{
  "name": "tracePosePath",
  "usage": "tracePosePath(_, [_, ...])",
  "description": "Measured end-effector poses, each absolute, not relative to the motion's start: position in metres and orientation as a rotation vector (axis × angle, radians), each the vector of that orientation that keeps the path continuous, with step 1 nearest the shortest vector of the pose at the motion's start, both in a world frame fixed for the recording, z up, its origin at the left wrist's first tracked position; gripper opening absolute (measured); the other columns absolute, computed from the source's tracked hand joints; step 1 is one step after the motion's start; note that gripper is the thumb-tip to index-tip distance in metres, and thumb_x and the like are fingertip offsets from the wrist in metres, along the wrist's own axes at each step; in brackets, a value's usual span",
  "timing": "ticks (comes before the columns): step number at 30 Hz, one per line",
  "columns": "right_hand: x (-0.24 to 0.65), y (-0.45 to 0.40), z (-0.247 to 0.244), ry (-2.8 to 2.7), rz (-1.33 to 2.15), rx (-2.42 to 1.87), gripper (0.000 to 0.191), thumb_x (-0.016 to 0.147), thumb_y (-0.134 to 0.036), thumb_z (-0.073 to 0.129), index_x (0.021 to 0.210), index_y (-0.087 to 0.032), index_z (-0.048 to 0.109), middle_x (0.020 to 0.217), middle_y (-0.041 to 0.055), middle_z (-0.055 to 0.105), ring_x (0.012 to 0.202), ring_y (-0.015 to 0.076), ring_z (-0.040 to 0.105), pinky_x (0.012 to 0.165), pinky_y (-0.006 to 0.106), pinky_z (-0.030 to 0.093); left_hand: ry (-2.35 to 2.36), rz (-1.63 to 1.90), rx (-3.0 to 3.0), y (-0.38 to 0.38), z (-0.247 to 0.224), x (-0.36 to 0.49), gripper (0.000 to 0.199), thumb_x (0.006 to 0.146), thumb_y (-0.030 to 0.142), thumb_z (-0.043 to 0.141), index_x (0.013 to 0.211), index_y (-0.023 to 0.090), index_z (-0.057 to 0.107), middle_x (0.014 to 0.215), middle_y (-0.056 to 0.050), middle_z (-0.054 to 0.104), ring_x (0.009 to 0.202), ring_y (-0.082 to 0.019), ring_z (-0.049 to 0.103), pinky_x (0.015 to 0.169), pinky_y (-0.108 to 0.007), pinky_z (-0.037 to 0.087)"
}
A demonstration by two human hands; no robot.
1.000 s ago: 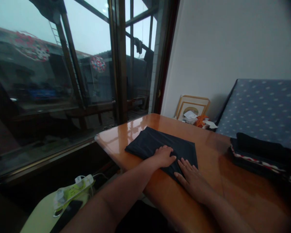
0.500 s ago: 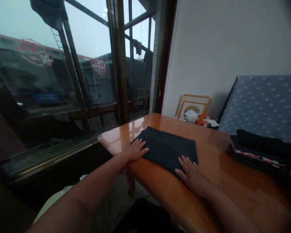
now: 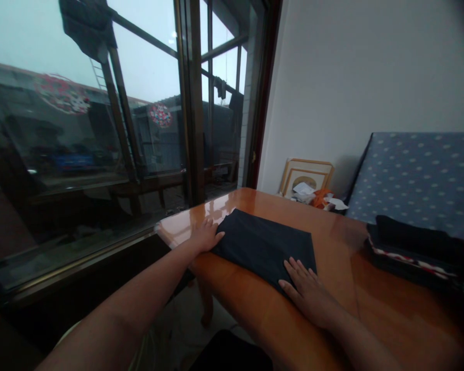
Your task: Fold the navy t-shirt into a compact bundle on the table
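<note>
Now, left hand (image 3: 206,235) flat with fingers spread on the left edge of the folded dark cloth (image 3: 265,246), right hand (image 3: 307,290) palm down, fingers spread on its near corner, cloth lying on the glossy wooden table (image 3: 255,304), folded clothes pile (image 3: 413,247) well apart to the right.

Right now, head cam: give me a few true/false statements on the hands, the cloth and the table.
1. The dark cloth lies folded flat on the table. True.
2. The right hand lifts the cloth clear of the table. False: it lies flat, palm down, on the cloth's near corner.
3. The left hand rests at the cloth's left edge. True.
4. The stack of clothes sits left of the cloth. False: it sits to the right.
</note>
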State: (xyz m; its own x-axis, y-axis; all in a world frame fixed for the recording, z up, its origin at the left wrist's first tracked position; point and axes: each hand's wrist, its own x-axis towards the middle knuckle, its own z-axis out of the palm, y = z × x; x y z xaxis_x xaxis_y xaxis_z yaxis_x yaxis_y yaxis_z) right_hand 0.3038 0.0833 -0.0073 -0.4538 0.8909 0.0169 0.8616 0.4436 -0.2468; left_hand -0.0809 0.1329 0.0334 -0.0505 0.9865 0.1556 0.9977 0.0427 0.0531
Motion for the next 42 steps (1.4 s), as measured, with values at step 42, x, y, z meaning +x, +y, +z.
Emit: tracePosePath(42, [0.305,0.088,-0.016,-2.519,0.277,-1.567,0.079,0.093,-0.072,0.028,0.155,-0.023,0.031,0.162,0.0069,0.023,0.150,0.0271,0.017,0.122,0.050,0.018,-2.319,-0.661,-1.975,0.223,0.026,-0.064,0.034,0.086,0.031,0.054,0.118,0.026,0.066,0.125,-0.008,0.065,0.122,-0.029,0.053,0.104,-0.043,0.039])
